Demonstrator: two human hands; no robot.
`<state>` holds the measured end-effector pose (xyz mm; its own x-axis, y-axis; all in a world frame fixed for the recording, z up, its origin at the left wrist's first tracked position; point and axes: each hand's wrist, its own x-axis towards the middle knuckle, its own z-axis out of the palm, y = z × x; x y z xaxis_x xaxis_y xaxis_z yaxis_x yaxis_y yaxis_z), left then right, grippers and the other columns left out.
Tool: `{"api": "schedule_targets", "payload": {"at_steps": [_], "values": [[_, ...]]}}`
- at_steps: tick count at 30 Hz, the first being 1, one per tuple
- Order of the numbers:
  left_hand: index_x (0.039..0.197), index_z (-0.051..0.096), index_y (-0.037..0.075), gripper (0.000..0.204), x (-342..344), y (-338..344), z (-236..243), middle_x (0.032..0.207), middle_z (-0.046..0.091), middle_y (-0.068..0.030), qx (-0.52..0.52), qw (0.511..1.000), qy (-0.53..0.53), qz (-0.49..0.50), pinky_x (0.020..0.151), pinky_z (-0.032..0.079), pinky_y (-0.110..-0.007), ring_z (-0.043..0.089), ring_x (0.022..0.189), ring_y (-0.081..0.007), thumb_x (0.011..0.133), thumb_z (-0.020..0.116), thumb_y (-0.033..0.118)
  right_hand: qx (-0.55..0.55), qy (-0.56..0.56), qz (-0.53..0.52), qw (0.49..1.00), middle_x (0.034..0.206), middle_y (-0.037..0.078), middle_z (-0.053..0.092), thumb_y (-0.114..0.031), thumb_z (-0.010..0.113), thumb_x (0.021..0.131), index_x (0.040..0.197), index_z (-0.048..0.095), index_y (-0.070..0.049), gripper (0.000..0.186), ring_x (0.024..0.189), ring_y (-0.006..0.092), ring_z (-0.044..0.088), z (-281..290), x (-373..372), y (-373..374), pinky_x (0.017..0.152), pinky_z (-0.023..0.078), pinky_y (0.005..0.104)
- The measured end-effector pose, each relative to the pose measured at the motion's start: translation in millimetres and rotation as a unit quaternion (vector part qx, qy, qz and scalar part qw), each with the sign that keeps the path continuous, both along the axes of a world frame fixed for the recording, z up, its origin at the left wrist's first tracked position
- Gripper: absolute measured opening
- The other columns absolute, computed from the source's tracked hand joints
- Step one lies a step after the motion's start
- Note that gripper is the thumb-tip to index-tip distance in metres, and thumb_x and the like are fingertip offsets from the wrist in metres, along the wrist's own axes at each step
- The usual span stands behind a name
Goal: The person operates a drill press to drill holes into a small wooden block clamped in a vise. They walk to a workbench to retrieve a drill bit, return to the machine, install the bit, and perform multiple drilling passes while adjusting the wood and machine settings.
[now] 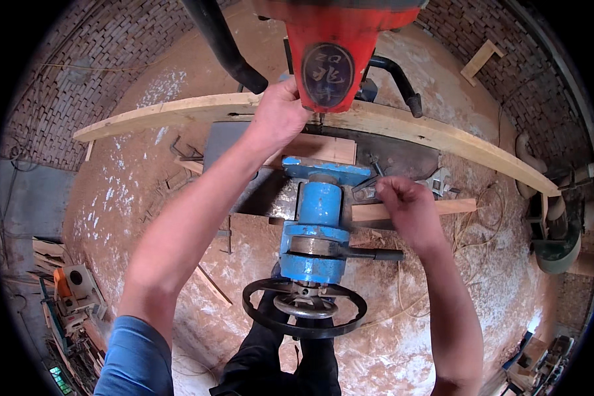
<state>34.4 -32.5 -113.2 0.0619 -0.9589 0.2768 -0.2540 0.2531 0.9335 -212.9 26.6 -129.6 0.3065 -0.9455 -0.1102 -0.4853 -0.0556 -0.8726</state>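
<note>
The left hand (281,113) is raised at the upper centre of the frame, just left of the tapered red drill-head housing (308,56); its fingers are curled and partly hidden by the housing, so whether they grip anything cannot be told. The drill bit (322,121) points down from the housing, just right of that hand. Below the bit, near the middle of the frame, the flat wooden workpiece (323,149) lies just beyond the blue clamp plate (327,170), to the lower right of the left hand and to the upper left of the right hand (410,206). The right hand, right of centre, has its thumb and fingers drawn together beside a dark metal rod (377,166); whether it holds the rod cannot be told. A wooden strip (459,206) passes behind this hand, with an adjustable wrench (439,179) near it. A long timber board (442,136) spans the upper frame behind the bit, while the black handwheel (358,318) sits at lower centre, below the blue clamp body (320,202)
</note>
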Motion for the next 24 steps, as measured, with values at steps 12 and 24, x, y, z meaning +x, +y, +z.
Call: {"api": "schedule_targets", "payload": {"at_steps": [12, 24], "values": [[0.094, 0.059, 0.001, 0.02, 95, 145, -58, 0.089, 0.057, -0.0147, 0.096, 0.84, -0.531, 0.05, 0.077, 0.046, -0.042, 0.055, 0.088, -0.0332, 0.077, 0.063, 0.011, 0.142, -0.13, -0.116, 0.974, 0.077, 0.003, 0.064, -0.007, 0.058, 0.088, 0.096, 0.064, 0.002, 0.013, 0.073, 0.0063, 0.056, 26, -51, 92, 0.066, 0.046, 0.0221], [0.085, 0.054, 0.002, 0.01, 25, 214, 77, 0.079, 0.056, -0.0167, 0.116, 0.922, -0.355, 0.101, 0.061, 0.045, -0.043, 0.058, 0.072, -0.0342, 0.079, 0.06, 0.006, 0.159, -0.19, -0.049, 0.968, 0.089, 0.003, 0.066, -0.014, 0.055, 0.091, 0.113, 0.057, 0.003, 0.028, 0.076, 0.0076, 0.058, 67, 26, 143, 0.065, 0.047, 0.0218]]}}
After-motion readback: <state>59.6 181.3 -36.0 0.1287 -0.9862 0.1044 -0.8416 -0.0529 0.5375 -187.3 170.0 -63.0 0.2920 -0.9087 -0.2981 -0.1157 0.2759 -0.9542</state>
